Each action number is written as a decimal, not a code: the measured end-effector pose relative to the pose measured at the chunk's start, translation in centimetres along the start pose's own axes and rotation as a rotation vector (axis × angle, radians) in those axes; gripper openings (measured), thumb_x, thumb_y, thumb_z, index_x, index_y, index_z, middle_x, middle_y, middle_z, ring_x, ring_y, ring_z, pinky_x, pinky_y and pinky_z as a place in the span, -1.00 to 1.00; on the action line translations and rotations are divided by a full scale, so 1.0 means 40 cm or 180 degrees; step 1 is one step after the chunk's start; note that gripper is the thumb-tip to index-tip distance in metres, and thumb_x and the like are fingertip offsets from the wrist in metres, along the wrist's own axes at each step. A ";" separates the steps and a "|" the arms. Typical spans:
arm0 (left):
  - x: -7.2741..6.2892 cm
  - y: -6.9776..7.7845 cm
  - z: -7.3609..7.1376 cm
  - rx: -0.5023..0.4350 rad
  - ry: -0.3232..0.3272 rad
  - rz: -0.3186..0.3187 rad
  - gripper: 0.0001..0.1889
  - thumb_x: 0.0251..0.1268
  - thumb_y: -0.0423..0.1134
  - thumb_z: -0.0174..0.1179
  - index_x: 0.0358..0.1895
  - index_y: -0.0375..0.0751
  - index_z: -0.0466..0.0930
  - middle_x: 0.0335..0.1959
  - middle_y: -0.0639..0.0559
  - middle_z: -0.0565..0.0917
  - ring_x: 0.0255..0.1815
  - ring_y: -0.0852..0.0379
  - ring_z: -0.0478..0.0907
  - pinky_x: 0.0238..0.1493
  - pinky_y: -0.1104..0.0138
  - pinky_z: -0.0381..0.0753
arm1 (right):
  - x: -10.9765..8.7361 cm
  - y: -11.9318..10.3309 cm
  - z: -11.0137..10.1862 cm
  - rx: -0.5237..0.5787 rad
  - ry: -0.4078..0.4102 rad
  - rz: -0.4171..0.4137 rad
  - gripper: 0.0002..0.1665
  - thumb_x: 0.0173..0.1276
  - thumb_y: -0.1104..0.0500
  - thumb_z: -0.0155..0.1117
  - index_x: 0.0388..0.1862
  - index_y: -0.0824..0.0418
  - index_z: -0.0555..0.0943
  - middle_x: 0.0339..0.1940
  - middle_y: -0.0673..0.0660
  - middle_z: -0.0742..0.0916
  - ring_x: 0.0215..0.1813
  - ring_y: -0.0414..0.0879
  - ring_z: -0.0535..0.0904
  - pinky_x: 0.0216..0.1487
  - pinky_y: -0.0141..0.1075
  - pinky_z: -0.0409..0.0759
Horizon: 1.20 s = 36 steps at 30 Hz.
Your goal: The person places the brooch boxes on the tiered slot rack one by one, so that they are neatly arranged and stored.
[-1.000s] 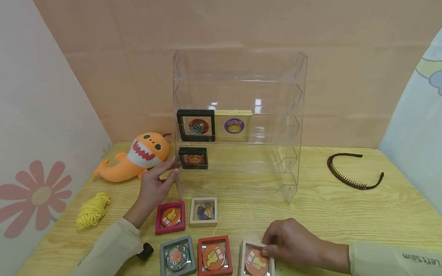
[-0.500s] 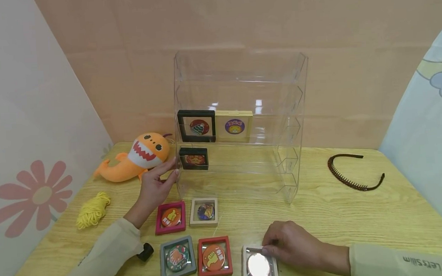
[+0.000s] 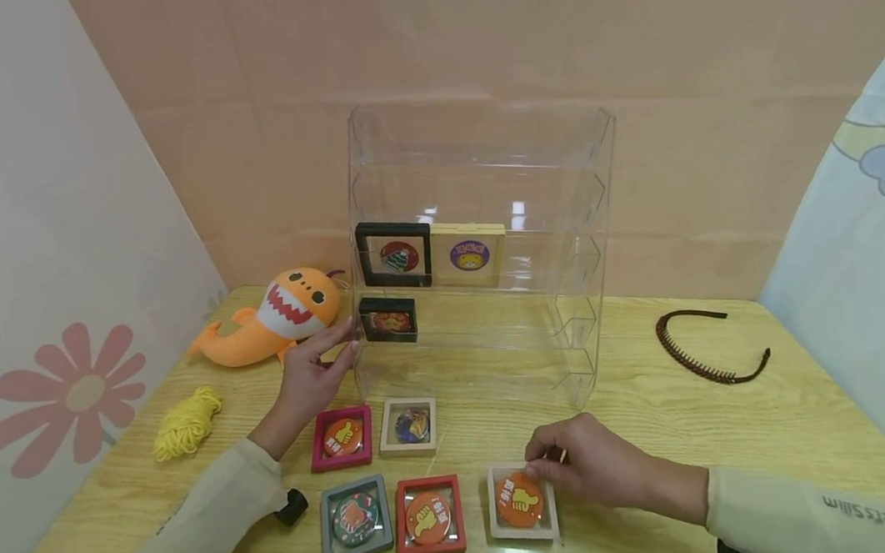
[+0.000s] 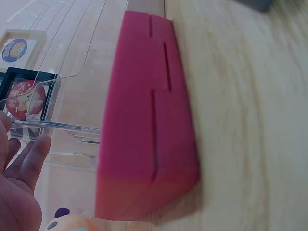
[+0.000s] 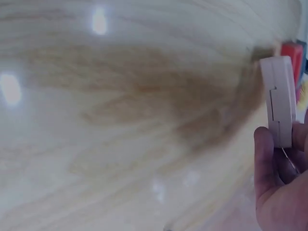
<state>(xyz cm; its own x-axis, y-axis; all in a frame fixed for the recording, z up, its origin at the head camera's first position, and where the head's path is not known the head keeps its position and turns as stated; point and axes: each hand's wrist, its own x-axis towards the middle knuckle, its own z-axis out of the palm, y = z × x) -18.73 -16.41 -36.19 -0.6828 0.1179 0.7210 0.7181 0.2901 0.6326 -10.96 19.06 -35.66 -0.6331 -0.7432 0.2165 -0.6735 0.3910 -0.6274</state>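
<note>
My right hand pinches the upper right corner of a pale display frame holding an orange thumbs-up badge. In the right wrist view the pale frame stands edge-on between thumb and fingers, above a shadow on the table. At the clear acrylic rack, my left hand grips the left side panel between thumb and fingers. Two black frames and a cream frame sit on the rack's shelves. In the left wrist view a magenta frame lies near the left hand.
On the table in front lie a grey frame, a red frame and a beige frame. An orange shark plush and yellow yarn are at left. A brown headband lies at right.
My right hand has lifted the pale frame off the table and moved it slightly toward the rack, changing its tilt. The left hand has stayed at the rack's side.
</note>
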 end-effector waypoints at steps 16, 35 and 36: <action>-0.001 0.003 -0.003 -0.0116 -0.0036 -0.0062 -0.61 0.11 -0.72 0.14 0.06 -0.67 0.44 -0.02 -0.46 0.55 -0.15 -0.36 0.56 -0.39 0.42 0.65 | 0.014 0.002 -0.049 0.0588 -0.0148 -0.0137 -0.91 0.23 0.33 0.35 -0.29 0.21 0.70 -0.30 0.01 0.72 -0.31 -0.23 0.64 -0.35 -0.32 0.70; 0.002 0.000 -0.004 -0.0107 -0.0063 -0.0038 -0.62 0.11 -0.72 0.14 0.06 -0.68 0.44 -0.02 -0.46 0.55 -0.14 -0.35 0.56 -0.40 0.42 0.66 | 0.158 -0.016 -0.163 -0.0628 0.1095 -0.0809 -0.77 0.00 0.44 0.47 -0.33 0.22 0.75 -0.32 0.01 0.73 -0.37 -0.22 0.64 -0.48 -0.52 0.58; 0.002 0.000 -0.004 -0.0105 -0.0063 -0.0041 -0.62 0.12 -0.71 0.14 0.06 -0.67 0.44 -0.02 -0.46 0.55 -0.14 -0.34 0.56 -0.40 0.42 0.66 | 0.165 -0.015 -0.167 -0.0656 0.1140 -0.0810 -0.77 0.00 0.44 0.47 -0.34 0.23 0.75 -0.32 0.01 0.73 -0.38 -0.23 0.64 -0.49 -0.52 0.58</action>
<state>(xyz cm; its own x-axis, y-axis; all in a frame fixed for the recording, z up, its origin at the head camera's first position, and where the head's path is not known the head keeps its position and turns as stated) -18.76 -16.53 -36.08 -0.6944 0.1332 0.7072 0.7130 0.2602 0.6511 -17.29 17.54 -28.87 -0.5056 -0.6096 0.6105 -0.8627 0.3474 -0.3675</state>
